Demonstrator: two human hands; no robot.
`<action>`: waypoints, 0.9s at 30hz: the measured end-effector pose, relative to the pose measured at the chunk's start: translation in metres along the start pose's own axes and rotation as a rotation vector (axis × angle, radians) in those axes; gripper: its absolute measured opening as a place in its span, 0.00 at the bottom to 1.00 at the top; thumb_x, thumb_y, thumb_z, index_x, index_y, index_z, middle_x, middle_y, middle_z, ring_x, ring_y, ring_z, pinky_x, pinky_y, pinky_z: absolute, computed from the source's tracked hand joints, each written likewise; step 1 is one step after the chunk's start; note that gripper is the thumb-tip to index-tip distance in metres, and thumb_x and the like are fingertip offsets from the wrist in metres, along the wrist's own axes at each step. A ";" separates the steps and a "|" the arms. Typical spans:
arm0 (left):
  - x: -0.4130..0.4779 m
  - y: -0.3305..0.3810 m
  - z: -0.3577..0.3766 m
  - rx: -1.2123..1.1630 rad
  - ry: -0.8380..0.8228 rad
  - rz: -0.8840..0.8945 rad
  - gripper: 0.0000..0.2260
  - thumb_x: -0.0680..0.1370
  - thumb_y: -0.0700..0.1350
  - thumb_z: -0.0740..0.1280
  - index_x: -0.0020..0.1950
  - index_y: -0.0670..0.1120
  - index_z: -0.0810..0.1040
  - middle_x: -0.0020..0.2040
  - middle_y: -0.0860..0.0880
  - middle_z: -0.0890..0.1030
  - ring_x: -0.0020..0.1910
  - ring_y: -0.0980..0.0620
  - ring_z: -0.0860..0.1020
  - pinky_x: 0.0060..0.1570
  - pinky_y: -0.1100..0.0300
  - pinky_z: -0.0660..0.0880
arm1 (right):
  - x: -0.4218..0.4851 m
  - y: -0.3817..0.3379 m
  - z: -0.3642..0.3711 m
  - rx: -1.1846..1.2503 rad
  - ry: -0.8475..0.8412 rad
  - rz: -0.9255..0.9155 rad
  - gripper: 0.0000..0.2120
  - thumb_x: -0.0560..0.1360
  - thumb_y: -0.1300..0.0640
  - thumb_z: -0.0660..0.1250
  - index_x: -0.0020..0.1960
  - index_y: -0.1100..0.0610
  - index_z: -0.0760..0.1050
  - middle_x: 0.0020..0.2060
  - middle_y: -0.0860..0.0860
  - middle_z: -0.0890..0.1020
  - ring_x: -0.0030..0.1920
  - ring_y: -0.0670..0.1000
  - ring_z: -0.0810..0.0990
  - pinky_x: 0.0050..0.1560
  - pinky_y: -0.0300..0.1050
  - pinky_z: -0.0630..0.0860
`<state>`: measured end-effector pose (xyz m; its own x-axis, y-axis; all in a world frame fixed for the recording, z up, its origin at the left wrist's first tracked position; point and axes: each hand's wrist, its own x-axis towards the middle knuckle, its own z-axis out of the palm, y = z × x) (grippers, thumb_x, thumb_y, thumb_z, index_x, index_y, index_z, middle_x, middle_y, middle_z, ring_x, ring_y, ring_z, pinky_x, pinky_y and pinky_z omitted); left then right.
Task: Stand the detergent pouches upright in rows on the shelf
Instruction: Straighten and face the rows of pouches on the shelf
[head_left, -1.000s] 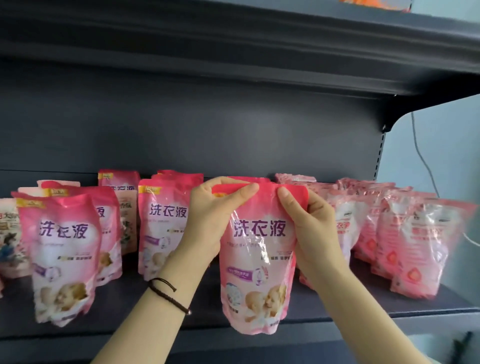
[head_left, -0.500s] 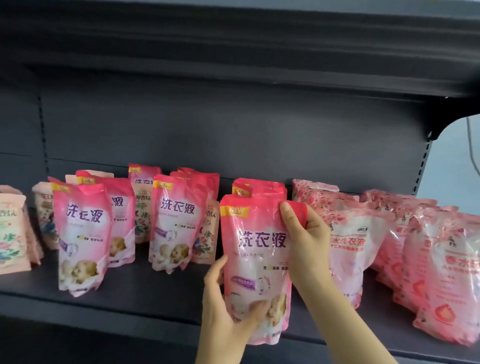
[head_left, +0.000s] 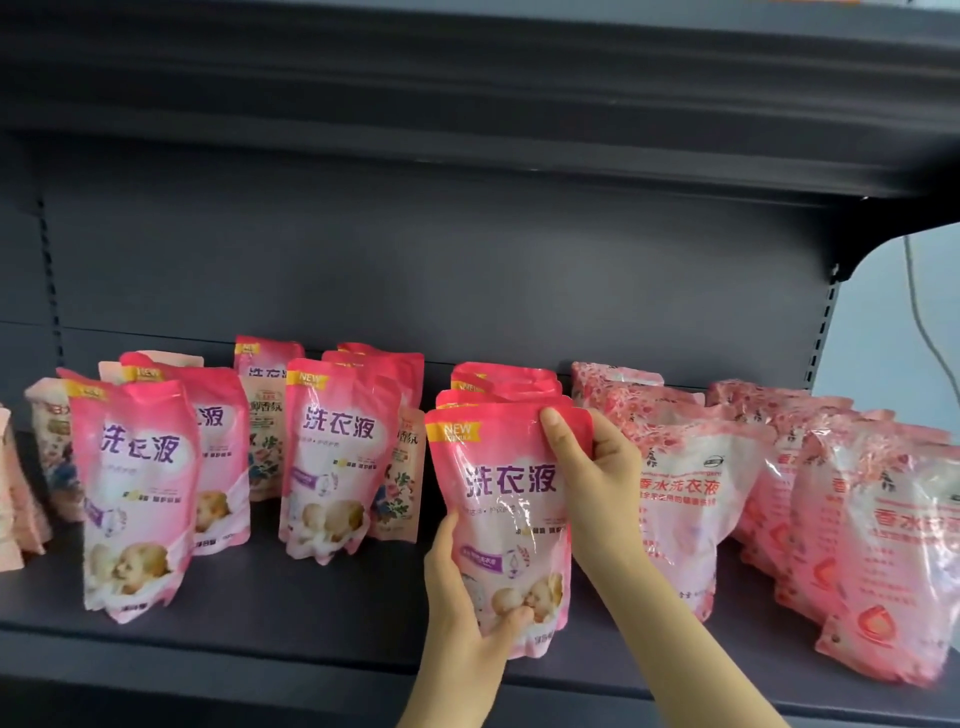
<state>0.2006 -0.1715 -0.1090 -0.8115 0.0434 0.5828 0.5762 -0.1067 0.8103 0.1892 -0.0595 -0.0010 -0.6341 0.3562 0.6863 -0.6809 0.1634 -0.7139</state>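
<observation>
The right grip (head_left: 592, 478) pinched the top right corner of the front pouch (head_left: 501, 467), thumb laid over the pink face and fingers curled round the edge. The left grip (head_left: 467, 592) cupped its lower left side, thumb pressed on the print near the base. The pouch stood at the front of the shelf (head_left: 311, 618), heading a row of like pouches (head_left: 504, 376), just beside a paler pouch (head_left: 691, 499). Whether its base bore on the shelf could not be told.

The step looked like settling it upright. The base wanted spreading flat and the top squaring with the row behind. The hold wanted easing only once the pouch balanced, since the soft bag might slump forward.

The left forearm (head_left: 447, 691) rose almost straight from below. The right forearm (head_left: 675, 639) slanted up from the lower right, across the paler pouch.
</observation>
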 end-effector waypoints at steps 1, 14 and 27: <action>0.003 -0.003 0.001 0.011 -0.002 0.004 0.42 0.66 0.22 0.69 0.70 0.51 0.55 0.69 0.46 0.63 0.69 0.51 0.66 0.62 0.63 0.71 | 0.001 0.002 -0.002 -0.006 0.007 0.021 0.09 0.75 0.52 0.69 0.36 0.51 0.78 0.30 0.44 0.78 0.33 0.43 0.75 0.34 0.41 0.75; -0.002 -0.015 -0.015 0.192 -0.092 -0.020 0.44 0.69 0.47 0.76 0.66 0.71 0.46 0.67 0.72 0.52 0.65 0.75 0.56 0.63 0.72 0.60 | -0.084 0.036 -0.024 -0.255 -0.124 0.021 0.44 0.72 0.66 0.71 0.75 0.38 0.52 0.71 0.40 0.66 0.69 0.41 0.68 0.64 0.35 0.70; 0.013 -0.026 -0.057 0.422 -0.386 0.059 0.48 0.69 0.50 0.76 0.71 0.75 0.42 0.63 0.84 0.53 0.65 0.79 0.57 0.54 0.84 0.61 | -0.096 0.048 -0.022 -0.504 -0.402 0.113 0.46 0.71 0.68 0.72 0.72 0.33 0.53 0.73 0.34 0.44 0.64 0.22 0.54 0.51 0.16 0.63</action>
<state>0.1693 -0.2248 -0.1263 -0.7281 0.4173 0.5438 0.6727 0.2826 0.6838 0.2255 -0.0652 -0.1040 -0.8457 0.0407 0.5322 -0.4088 0.5916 -0.6949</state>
